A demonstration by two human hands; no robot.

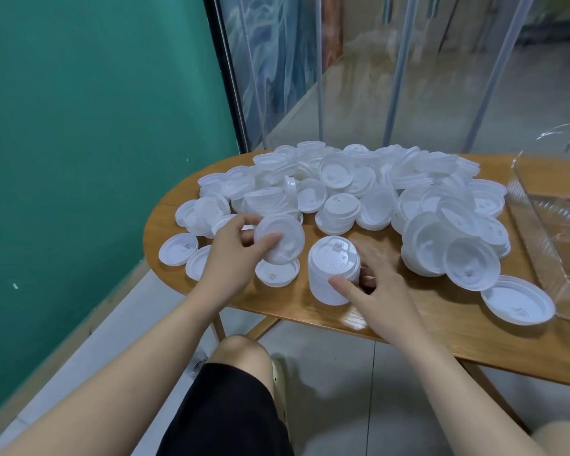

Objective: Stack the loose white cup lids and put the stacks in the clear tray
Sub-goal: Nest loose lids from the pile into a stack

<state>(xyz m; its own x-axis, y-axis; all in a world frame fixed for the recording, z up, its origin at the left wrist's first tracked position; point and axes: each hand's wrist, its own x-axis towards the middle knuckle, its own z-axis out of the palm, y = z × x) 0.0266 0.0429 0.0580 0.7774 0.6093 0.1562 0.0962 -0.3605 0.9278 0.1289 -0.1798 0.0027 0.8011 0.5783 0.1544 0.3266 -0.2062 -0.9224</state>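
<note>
Lids are lying heaped across the table while the left hand is pinching one lid, likely for the stack the right hand is gripping upright, tray waiting alongside.

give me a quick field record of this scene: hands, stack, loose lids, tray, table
left hand: holds a single lid
right hand: grips the lid stack
lid stack: upright on the wooden table
loose lids: heaped across the table
clear tray: at the right, no stacks visible inside
</note>
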